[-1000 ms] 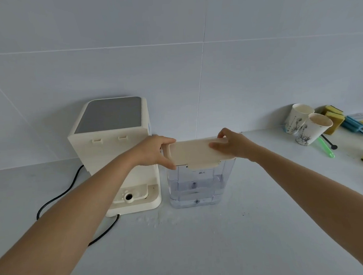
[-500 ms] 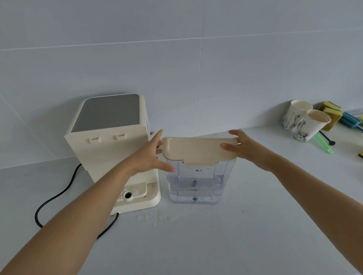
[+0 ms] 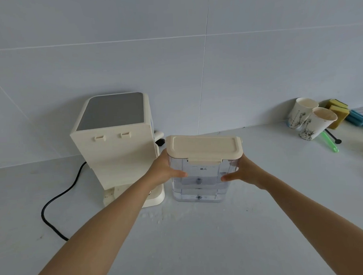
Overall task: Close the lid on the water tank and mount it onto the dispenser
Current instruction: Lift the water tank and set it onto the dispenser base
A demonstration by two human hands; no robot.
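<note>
A clear water tank (image 3: pixel 199 182) with water in its lower part stands on the white counter, right of the cream dispenser (image 3: pixel 115 145). Its cream lid (image 3: pixel 204 146) lies flat on top of the tank. My left hand (image 3: pixel 164 169) grips the tank's left side, thumb on the front face. My right hand (image 3: pixel 243 172) grips the right side the same way. The tank's base touches the counter. The dispenser shows its back, with two small hooks near the top and a low base plate, partly hidden by my left forearm.
A black power cord (image 3: pixel 53 205) runs from the dispenser across the counter at left. Two paper cups (image 3: pixel 310 120), yellow and blue sponges (image 3: pixel 341 112) and a green utensil (image 3: pixel 329 140) sit at the far right by the tiled wall. Water droplets speckle the counter before the tank.
Both hands have dropped from the lid's ends to the sides of the tank. The lid, earlier held over the tank, now rests flat on it.
</note>
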